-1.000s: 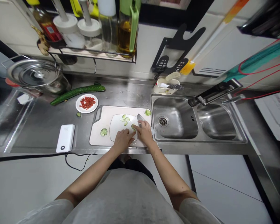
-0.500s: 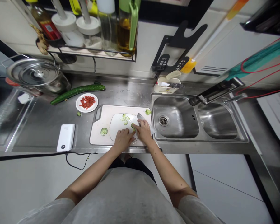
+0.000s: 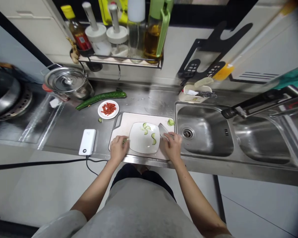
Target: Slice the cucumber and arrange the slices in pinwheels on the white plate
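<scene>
Two little groups of cucumber slices (image 3: 154, 141) on my plate (image 3: 140, 144), thin green-rimmed crescents: a curvy pair near the right rim, several more toward the far side. Plate's smooth, glossy white, a square with bowed sides and rounded corners, so no obvious long axis, and it sits on the pale matte board (image 3: 119, 130). Board's long axis runs left to right, slotted handle at the left end. My left hand (image 3: 118, 147) is loosely curled at the plate's left rim, a bit of green peeking out by the fingertips; can't tell if they're gripping it. Right hand (image 3: 172, 145) is half closed by the right rim, at the knife (image 3: 164, 128); can't tell if it's got hold of anything. Shiny metal blade slants away from me and leftward. Glossy whole cucumber (image 3: 101, 98) lies beyond, slanting from near left to far right.
</scene>
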